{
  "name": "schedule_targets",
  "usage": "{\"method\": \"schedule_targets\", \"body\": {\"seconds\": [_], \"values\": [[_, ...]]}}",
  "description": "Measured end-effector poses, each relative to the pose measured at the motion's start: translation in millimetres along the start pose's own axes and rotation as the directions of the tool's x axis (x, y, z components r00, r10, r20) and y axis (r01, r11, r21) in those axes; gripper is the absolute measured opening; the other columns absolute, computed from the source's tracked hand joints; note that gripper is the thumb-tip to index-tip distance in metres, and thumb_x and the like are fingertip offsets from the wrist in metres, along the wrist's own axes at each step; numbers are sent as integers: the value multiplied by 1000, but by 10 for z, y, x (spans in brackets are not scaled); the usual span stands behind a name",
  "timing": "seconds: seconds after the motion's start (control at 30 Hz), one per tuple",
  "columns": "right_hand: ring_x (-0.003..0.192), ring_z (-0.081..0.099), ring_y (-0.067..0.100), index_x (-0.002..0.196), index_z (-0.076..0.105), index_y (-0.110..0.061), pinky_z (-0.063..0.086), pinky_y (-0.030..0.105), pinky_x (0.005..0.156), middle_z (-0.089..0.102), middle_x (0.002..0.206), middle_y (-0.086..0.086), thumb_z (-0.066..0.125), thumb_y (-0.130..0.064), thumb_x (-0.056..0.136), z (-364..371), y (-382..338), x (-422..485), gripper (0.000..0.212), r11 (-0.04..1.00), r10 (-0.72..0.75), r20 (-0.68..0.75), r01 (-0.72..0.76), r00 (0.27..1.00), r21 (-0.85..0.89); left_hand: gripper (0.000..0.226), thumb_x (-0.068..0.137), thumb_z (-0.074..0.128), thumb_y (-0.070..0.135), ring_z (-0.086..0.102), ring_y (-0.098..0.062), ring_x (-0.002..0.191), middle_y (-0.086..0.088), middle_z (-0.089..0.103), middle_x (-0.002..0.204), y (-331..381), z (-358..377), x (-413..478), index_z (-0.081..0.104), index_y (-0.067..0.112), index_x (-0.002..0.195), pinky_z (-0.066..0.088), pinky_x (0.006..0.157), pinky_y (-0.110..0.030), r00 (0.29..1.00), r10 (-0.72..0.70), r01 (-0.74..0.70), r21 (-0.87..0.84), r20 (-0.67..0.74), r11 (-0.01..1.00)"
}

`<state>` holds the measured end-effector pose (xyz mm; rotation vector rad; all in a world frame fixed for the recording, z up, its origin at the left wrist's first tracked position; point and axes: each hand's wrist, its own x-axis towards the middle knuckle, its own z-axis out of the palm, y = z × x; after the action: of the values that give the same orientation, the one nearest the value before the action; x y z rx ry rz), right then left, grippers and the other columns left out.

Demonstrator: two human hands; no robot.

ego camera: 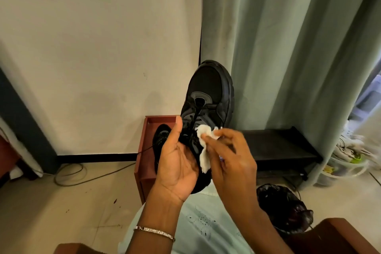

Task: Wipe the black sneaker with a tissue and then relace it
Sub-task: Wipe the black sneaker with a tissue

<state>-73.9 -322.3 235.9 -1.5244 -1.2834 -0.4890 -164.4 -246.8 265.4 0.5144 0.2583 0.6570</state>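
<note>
Green curtain [288,37] and pale wall [92,37] stand behind the black sneaker [208,88], held in the air, toe pointing away. The left hand [177,163] grips its heel end; fingers [218,140] of the right hand [231,156] pinch the tissue [203,136] against the laces [194,117], directly ahead.

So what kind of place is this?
Probably a room in a home: a long green curtain hangs beside a plain wall, a low black shelf stands on the tiled floor, and a loose cable lies there.
</note>
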Motion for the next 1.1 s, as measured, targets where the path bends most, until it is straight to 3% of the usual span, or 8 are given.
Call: {"method": "schedule_targets", "body": {"seconds": [0.17,0.33,0.47,0.57,0.63,0.8,0.97,1.1], "values": [[106,62,18,110,74,-5,44,15,98,66,116,9,67,-7,92,-63,52,221,19,998,-4,-77,-1,997,-64,56,97,48,51,66,-25,114,-15,66,127,-124,51,-128,67,6,124,55,95,-36,1000,-6,6,-31,3,999],[100,62,16,112,74,-6,48,21,92,71,108,4,66,-10,92,-78,-154,-291,22,995,-94,2,94,996,-29,55,82,60,56,69,-19,72,-9,68,88,-118,-24,-130,79,6,94,61,69,-32,998,-61,60,-58,-24,997],[100,64,17,110,75,-6,52,27,91,71,109,5,69,-5,89,-65,-165,-470,22,991,-131,21,131,991,-36,50,76,71,58,56,-13,51,-2,52,63,-141,-82,-100,61,12,95,59,60,-28,982,-173,169,-66,-70,984],[102,64,19,109,75,-4,52,28,91,70,111,9,60,-15,96,-72,-113,-243,22,993,-100,-32,98,994,-58,61,84,67,48,71,-19,83,-11,69,92,-164,-48,-156,62,3,125,60,83,-30,986,-161,156,-132,-34,979],[104,64,23,108,75,-4,52,30,92,67,115,12,61,-13,96,-72,-81,-103,21,997,-45,-91,38,995,-73,54,93,57,47,71,-24,102,-16,70,115,-216,-42,-197,69,1,119,54,96,-34,992,-130,129,-120,-1,984],[107,61,18,113,73,-4,51,28,94,71,114,7,42,-24,106,-58,-159,-342,37,985,-156,-2,156,988,-68,55,92,51,55,72,-15,79,-7,73,91,-211,-98,-183,73,6,105,61,74,-27,989,-142,137,-112,-43,984],[107,64,19,112,74,-4,54,32,90,72,114,7,38,-28,108,-59,-114,-541,43,968,-221,69,228,973,-106,62,82,64,57,66,-16,53,-7,65,74,-180,-86,-176,64,7,119,59,51,-28,978,-197,187,-142,-62,972],[105,62,20,107,75,-2,48,22,97,72,109,9,44,-25,105,-9,-80,-149,39,970,-213,-45,206,976,-129,54,92,57,50,74,-23,84,-12,72,96,-250,-106,-185,74,0,105,62,74,-31,993,-113,104,-201,-33,974]]}}
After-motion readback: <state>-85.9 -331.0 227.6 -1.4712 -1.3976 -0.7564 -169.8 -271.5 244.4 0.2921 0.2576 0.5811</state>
